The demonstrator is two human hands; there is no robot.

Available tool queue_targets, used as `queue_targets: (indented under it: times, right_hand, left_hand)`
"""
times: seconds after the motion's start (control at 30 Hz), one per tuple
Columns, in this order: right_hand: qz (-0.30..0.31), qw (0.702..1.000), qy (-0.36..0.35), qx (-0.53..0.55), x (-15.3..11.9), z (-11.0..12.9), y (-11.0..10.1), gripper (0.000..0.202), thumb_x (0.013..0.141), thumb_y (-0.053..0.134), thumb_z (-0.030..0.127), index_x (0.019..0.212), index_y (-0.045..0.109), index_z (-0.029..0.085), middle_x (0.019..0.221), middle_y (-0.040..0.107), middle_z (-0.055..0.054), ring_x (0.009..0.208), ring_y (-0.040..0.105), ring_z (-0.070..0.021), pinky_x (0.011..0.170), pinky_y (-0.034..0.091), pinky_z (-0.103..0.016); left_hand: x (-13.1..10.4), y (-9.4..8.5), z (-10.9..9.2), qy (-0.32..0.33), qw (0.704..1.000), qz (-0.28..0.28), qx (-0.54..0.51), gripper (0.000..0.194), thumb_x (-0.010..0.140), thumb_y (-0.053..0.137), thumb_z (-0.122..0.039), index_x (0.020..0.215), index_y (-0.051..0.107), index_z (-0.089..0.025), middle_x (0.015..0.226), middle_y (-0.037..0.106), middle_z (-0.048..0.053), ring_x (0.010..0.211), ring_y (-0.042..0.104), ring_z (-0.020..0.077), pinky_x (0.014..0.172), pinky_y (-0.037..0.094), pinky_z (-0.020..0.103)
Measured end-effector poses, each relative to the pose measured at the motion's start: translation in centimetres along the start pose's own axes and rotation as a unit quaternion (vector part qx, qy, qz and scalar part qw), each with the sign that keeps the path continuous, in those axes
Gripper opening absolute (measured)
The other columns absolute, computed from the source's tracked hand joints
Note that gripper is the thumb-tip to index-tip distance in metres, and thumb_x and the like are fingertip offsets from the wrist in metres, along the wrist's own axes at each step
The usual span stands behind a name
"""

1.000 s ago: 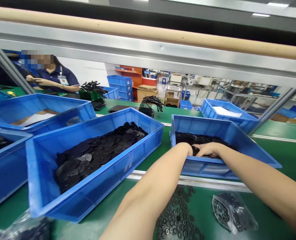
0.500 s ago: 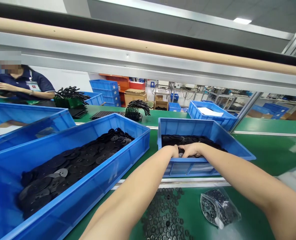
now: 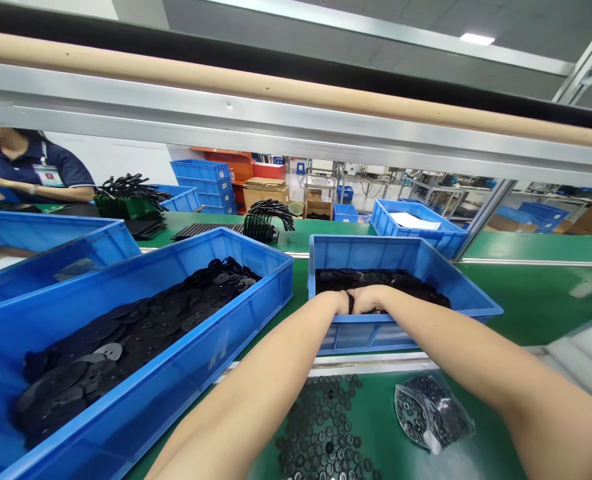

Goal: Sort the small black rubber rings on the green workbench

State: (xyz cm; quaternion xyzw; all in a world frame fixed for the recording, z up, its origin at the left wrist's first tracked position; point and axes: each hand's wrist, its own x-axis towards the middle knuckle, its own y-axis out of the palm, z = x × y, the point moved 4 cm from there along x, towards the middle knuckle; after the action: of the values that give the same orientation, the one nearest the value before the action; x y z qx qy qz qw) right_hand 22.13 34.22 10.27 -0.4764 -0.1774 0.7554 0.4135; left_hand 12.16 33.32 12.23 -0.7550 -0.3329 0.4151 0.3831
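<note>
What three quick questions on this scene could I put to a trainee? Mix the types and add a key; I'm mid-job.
1. True or false: the left hand and right hand are both in the same blue bin.
2. Where does the clear bag lie?
a) inside a bin
b) on the green table
c) on the floor
3. Fill in: the neighbouring bin on the left holds a pile of dark, flat ____.

Key: 1. true; 2. b; 3. discs
</note>
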Motion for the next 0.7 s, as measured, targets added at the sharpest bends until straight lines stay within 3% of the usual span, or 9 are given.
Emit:
queue_targets:
  times: [0.17,0.4,0.57,0.7]
  right_hand:
    - [-0.045,0.998,-0.032,-0.016,0.3,-0.4,-0.7,0.070,0.039,0.086,0.013,0.106,0.064,0.018,0.074,0.067,0.001,0.061,0.065,-0.0216,0.051,0.054,-0.031]
    - [-0.110,0.991,-0.075,0.000,-0.1,-0.4,-1.7,0.042,0.048,0.076,0.010,0.086,0.062,0.017,0.071,0.066,0.002,0.067,0.065,-0.0180,0.055,0.051,-0.025]
    - [-0.130,0.986,-0.107,0.017,-0.1,0.0,-1.9,0.044,0.047,0.081,0.012,0.086,0.061,0.017,0.082,0.070,0.001,0.073,0.066,-0.0168,0.061,0.053,-0.023]
    - [-0.192,0.971,-0.137,-0.039,-0.7,0.6,-2.5,0.052,0.049,0.084,0.014,0.095,0.061,0.016,0.091,0.071,-0.001,0.081,0.068,-0.0181,0.067,0.053,-0.023]
  left_hand:
    - [-0.5,-0.1,0.2,-0.009,1.000,0.006,0.000,0.078,0.062,0.077,-0.019,0.136,0.051,-0.013,0.137,0.060,0.019,0.122,0.061,0.0319,0.098,0.051,0.035]
    - [0.0,-0.4,0.5,-0.023,0.998,-0.034,-0.049,0.086,0.058,0.082,-0.015,0.135,0.044,-0.010,0.125,0.065,0.020,0.114,0.066,0.0295,0.087,0.055,0.030]
    - [0.7,-0.5,1.0,-0.024,0.991,-0.092,-0.089,0.092,0.055,0.086,-0.016,0.135,0.040,-0.010,0.119,0.068,0.018,0.105,0.070,0.0279,0.077,0.055,0.027]
    - [0.4,-0.7,1.2,-0.007,0.981,-0.156,-0.117,0.077,0.060,0.083,-0.017,0.127,0.046,-0.013,0.109,0.071,0.014,0.098,0.071,0.0267,0.073,0.054,0.027]
